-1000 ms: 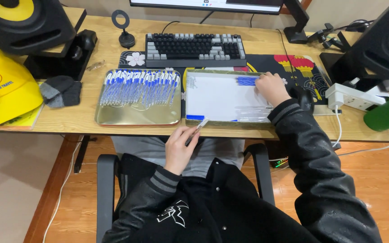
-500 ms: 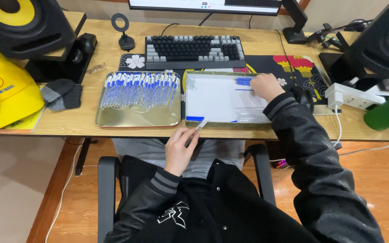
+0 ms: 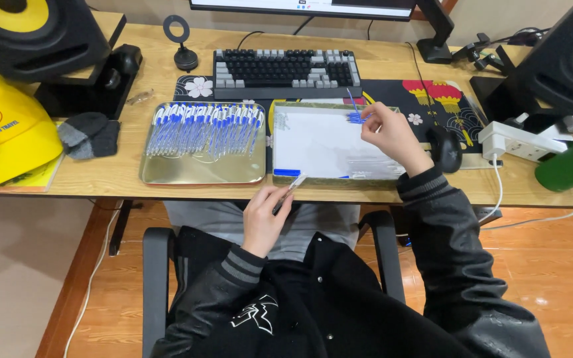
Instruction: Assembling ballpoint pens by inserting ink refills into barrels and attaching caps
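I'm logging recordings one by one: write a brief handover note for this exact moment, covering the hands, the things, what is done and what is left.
Left hand: holds a clear pen barrel at the desk edge.
Right hand: pinches a thin blue refill over the blue bits in the white tray.
Done: many blue-capped pens lie in rows in the gold tray.
Left: this barrel has no refill in it yet; a few loose parts lie in the white tray.

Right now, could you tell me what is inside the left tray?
The left tray holds a row of blue-capped pens; its floor beneath them is hidden.
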